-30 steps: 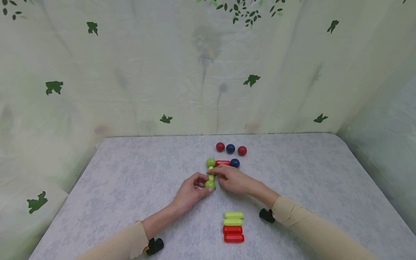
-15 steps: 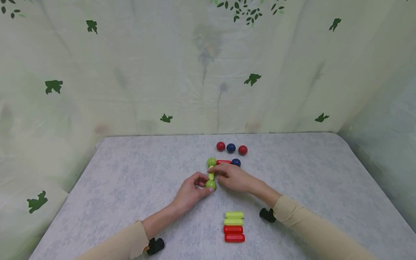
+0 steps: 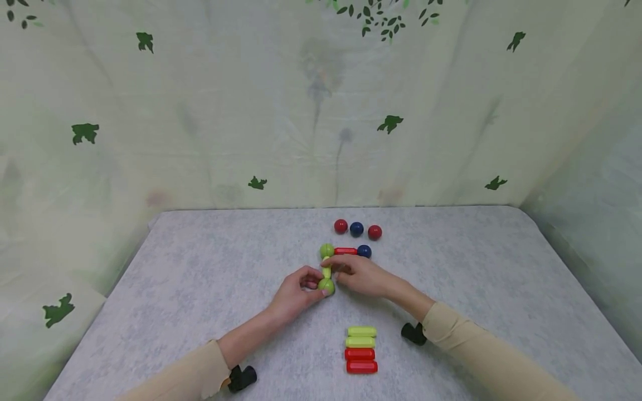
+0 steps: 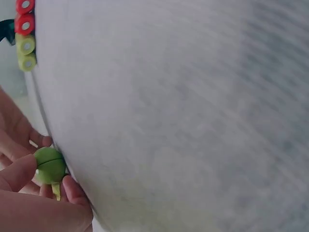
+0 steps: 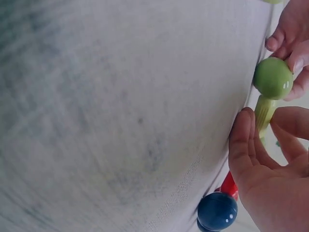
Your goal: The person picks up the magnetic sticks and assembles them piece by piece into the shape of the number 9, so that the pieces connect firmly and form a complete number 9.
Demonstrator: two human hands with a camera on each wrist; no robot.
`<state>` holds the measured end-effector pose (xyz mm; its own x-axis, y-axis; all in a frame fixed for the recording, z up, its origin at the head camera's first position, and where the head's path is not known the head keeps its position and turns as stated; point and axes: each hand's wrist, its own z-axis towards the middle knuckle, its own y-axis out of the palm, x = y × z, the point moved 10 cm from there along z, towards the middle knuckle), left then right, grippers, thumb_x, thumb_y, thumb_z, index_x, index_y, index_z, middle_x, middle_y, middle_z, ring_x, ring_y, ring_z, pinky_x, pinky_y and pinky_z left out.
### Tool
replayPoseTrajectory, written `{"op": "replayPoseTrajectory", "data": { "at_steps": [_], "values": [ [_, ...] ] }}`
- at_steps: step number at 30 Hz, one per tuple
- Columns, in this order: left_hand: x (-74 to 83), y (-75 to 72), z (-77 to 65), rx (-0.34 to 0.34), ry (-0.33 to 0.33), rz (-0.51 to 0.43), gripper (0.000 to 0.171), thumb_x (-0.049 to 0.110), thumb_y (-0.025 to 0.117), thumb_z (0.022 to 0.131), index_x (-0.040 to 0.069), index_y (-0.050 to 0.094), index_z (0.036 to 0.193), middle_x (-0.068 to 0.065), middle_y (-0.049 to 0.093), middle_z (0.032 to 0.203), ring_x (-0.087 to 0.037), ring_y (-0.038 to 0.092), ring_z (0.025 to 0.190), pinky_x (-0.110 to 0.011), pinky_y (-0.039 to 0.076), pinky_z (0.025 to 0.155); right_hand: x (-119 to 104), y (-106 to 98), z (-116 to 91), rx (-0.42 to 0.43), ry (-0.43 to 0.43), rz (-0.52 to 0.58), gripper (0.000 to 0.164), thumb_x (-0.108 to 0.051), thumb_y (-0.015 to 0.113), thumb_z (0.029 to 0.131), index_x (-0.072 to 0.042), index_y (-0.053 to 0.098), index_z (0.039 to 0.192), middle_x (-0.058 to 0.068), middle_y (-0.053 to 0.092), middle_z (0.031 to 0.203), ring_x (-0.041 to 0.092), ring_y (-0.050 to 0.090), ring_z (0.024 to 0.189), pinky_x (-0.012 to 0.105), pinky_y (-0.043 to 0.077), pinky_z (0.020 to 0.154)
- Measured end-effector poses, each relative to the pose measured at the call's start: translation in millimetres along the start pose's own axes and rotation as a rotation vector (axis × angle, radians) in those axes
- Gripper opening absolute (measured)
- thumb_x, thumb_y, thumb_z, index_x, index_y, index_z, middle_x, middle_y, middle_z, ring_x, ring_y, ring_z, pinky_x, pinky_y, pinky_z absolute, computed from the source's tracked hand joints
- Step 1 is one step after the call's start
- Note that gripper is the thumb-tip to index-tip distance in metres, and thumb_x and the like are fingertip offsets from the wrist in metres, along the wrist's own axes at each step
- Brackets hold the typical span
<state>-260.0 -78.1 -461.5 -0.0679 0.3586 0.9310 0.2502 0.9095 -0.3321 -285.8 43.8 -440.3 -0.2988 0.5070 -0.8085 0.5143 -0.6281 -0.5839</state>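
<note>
My left hand (image 3: 296, 292) pinches a green ball (image 3: 327, 287) between thumb and fingers; the left wrist view shows a seam around this ball (image 4: 50, 165). From it a yellow-green rod (image 3: 327, 272) runs away to a second green ball (image 3: 327, 250). My right hand (image 3: 363, 277) holds that rod, its fingers on either side of it in the right wrist view, partly covering it. At the far green ball a red rod (image 3: 345, 251) branches right, ending at a blue ball (image 3: 364, 252). The whole joined shape lies on the table.
Behind the shape sit a red ball (image 3: 341, 226), a dark blue ball (image 3: 356, 229) and another red ball (image 3: 374, 232). Nearer me lie stacked rows of yellow-green rods (image 3: 360, 337) and red rods (image 3: 360, 360). A leaf-patterned curtain (image 3: 210, 111) backs the table (image 3: 200, 250).
</note>
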Motion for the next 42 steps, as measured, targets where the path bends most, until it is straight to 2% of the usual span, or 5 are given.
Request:
{"op": "replayPoseTrajectory", "data": {
  "at_steps": [11,20,25,34,42],
  "values": [
    [-4.8,-1.1,-1.8,-0.001,-0.095,-0.094,0.027,0.004,0.071,0.088,0.003,0.063,0.114,-0.008,0.063,0.103,-0.020,0.055,0.092,-0.030,0.050,0.075,-2,0,-11,-0.015,-0.025,0.032,0.039,-0.002,0.053,0.096,-0.012,0.059,0.133,0.002,0.059,0.130,0.020,0.056,0.113,0.036,0.047,0.094],
    [-2.1,-1.5,-6.3,0.022,-0.103,-0.174,0.030,0.004,0.070,0.088,0.000,0.062,0.117,-0.010,0.063,0.103,-0.018,0.055,0.089,-0.033,0.048,0.076,0,-6,-28,0.016,0.027,0.043,0.037,-0.008,0.055,0.098,-0.011,0.058,0.134,0.007,0.059,0.132,0.023,0.059,0.105,0.038,0.051,0.086],
    [0.2,-3.3,-10.3,0.048,-0.097,-0.227,0.029,0.002,0.067,0.088,-0.003,0.061,0.117,-0.013,0.063,0.105,-0.017,0.056,0.089,-0.034,0.048,0.078,-2,-7,-37,0.006,0.007,0.032,0.033,-0.008,0.055,0.099,-0.009,0.060,0.131,0.006,0.061,0.129,0.019,0.060,0.104,0.035,0.051,0.086],
    [1.9,-0.4,-11.0,0.047,-0.082,-0.203,0.030,0.004,0.068,0.089,-0.002,0.061,0.118,-0.013,0.061,0.105,-0.020,0.056,0.090,-0.032,0.048,0.079,-4,-4,-59,-0.033,0.028,0.036,0.029,-0.010,0.056,0.099,-0.011,0.063,0.127,0.002,0.063,0.123,0.016,0.059,0.101,0.039,0.048,0.089],
    [4.9,0.6,-13.5,0.074,-0.065,-0.161,0.029,0.002,0.070,0.087,-0.001,0.064,0.116,-0.012,0.062,0.102,-0.021,0.055,0.091,-0.029,0.046,0.076,0,12,-83,-0.146,0.075,0.058,0.024,-0.013,0.064,0.096,-0.016,0.068,0.119,-0.005,0.066,0.108,0.016,0.058,0.095,0.032,0.049,0.083]
  ]
}}
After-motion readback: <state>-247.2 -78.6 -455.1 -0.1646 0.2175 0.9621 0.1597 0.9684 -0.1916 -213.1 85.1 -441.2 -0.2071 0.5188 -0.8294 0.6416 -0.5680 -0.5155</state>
